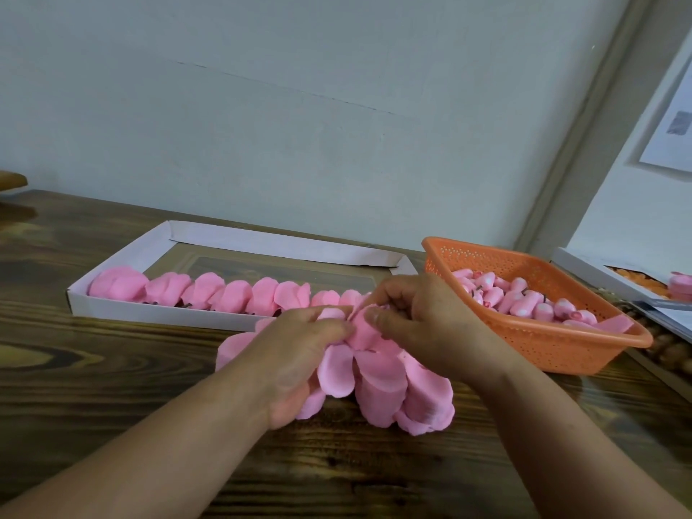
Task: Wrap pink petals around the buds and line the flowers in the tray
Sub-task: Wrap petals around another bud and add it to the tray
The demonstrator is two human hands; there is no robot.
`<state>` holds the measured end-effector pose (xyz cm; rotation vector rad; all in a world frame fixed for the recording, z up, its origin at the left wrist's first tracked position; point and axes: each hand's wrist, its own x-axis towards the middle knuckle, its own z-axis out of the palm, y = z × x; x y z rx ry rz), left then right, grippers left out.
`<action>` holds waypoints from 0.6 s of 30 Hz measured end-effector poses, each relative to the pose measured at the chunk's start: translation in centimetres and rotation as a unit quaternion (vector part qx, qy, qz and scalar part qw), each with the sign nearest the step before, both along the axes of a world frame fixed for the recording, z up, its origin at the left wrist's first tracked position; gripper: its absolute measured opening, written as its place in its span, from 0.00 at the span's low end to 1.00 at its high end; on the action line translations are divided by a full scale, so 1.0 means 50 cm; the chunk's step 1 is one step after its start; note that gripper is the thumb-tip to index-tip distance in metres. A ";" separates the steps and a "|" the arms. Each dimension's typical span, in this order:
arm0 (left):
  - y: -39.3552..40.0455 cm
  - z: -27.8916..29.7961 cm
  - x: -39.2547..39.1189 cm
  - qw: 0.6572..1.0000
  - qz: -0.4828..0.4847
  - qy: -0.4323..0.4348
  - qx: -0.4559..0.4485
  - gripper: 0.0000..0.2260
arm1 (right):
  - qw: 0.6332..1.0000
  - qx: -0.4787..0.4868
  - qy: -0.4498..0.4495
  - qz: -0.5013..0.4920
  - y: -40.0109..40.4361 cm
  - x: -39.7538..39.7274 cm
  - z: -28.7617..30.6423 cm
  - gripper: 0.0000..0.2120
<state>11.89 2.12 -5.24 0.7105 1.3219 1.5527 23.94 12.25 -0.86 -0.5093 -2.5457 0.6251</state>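
Note:
A heap of loose pink petals (389, 387) lies on the wooden table in front of me. Over its far edge my left hand (296, 354) and my right hand (423, 324) meet, both pinching a pink flower (361, 327) of petals folded together; any bud inside is hidden. Behind them a white cardboard tray (157, 310) holds a row of several finished pink flowers (209, 292) along its near wall. An orange plastic basket (584, 350) at the right holds several pink buds (520, 299).
The dark wooden table (112, 368) meets a pale wall at the back. At the far right lie another white box (599, 273) with orange pieces and some papers. A wooden object shows at the far left edge.

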 end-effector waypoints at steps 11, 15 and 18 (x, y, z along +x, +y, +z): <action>-0.020 0.000 0.009 0.998 -0.033 0.052 0.020 0.12 | 0.992 -0.125 0.007 0.011 0.003 0.013 0.008 0.06; -0.016 -0.003 0.009 0.999 -0.018 0.030 0.022 0.12 | 0.993 -0.116 0.025 0.001 -0.007 0.009 0.002 0.05; -0.016 -0.003 0.009 1.000 -0.003 -0.002 0.009 0.09 | 0.982 -0.181 0.045 0.022 -0.006 0.009 0.005 0.06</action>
